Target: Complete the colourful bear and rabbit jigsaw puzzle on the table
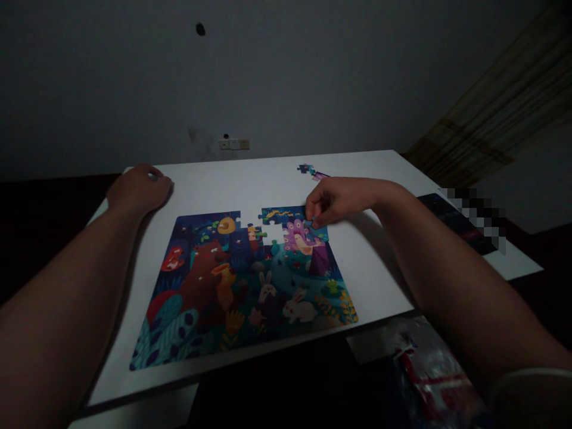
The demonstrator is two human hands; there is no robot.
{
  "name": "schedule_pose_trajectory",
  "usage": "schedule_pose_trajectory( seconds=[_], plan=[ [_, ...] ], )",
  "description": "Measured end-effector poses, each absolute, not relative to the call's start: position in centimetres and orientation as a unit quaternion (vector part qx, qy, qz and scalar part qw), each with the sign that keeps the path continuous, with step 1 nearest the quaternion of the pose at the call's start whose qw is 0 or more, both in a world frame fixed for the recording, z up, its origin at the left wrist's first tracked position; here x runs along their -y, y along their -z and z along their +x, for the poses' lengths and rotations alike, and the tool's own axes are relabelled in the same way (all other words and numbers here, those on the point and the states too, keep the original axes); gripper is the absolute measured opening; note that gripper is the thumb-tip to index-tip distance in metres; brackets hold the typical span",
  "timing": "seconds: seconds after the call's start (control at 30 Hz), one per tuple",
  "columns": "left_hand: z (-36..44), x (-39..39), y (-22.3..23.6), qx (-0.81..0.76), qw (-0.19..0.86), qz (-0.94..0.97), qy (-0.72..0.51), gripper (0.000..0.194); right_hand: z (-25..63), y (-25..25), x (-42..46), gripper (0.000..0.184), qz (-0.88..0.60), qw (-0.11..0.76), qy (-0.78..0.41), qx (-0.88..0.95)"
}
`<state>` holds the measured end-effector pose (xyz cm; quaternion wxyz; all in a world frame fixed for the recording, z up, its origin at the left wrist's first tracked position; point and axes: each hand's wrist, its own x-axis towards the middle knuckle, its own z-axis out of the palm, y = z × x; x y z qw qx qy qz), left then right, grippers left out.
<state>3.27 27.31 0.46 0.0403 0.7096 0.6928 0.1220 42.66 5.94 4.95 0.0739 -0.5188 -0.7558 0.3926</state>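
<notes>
A mostly assembled jigsaw puzzle (263, 286) with a bear, rabbits and a peacock lies on the white table (214, 185). Near its top middle are gaps where the white tabletop shows through. My right hand (335, 199) is at the puzzle's top right corner, thumb and fingers pinched on a blue puzzle piece (320, 231) there. The fingers partly cover this piece, and I cannot tell whether it lies fully flat. My left hand (140, 189) rests on the table beyond the puzzle's upper left, fingers curled closed, with nothing visible in it.
Loose puzzle pieces (305, 169) lie farther back, behind my right hand. A dark flat item (460, 223) sits at the table's right side. Below the front edge is a clear plastic bag (429, 369) with something red inside. A wall with sockets (234, 144) stands behind.
</notes>
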Motion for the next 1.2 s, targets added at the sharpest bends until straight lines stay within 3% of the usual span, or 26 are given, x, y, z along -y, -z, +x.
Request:
schedule_pose_trajectory(
  seconds=[0.73,0.97,1.2],
  plan=[
    [3.4,-27.4,-0.3,-0.699,0.042,0.704,-0.117,0.049,42.1,-5.1,-6.1,0.015,-0.522,0.049,-0.381,0.761],
    [3.3,-27.4,-0.3,-0.696,0.053,0.705,-0.124,0.050,41.1,-5.3,-6.2,0.013,-0.505,0.140,-0.376,0.764],
    [3.3,-27.5,-0.2,-0.694,0.040,0.708,-0.126,0.048,40.9,-5.1,-6.1,0.015,-0.511,0.111,-0.373,0.766]
  ],
)
